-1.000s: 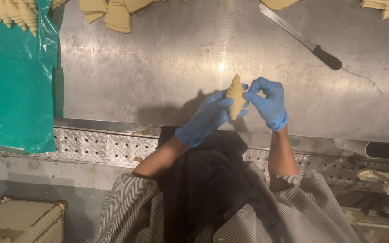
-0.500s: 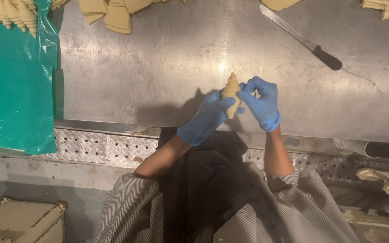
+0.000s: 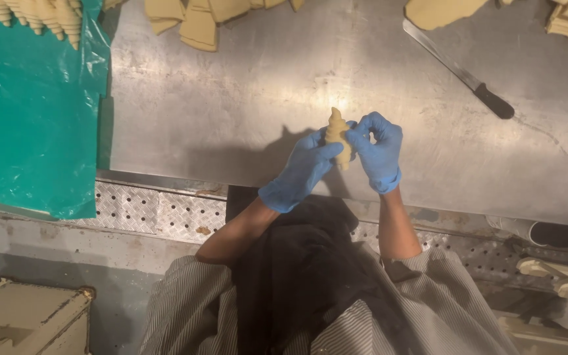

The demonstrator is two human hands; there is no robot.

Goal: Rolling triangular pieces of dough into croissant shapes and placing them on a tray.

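The rolled dough piece (image 3: pixel 336 135) now stands almost upright between the two blue-gloved hands, a little lifted from the steel table (image 3: pixel 244 85); one second ago it lay more slanted, so the shaping seems near its end. The left hand (image 3: pixel 302 172) clasps its lower part from the near side and the right hand (image 3: pixel 377 150) pinches it from the other side, its fingers curled. Beyond the fingertips lie flat dough triangles (image 3: pixel 198 20) and a long knife (image 3: pixel 458 69), well apart; far left of the fingers is a green plastic sheet (image 3: pixel 27 112) with rolled pieces (image 3: pixel 31 14).
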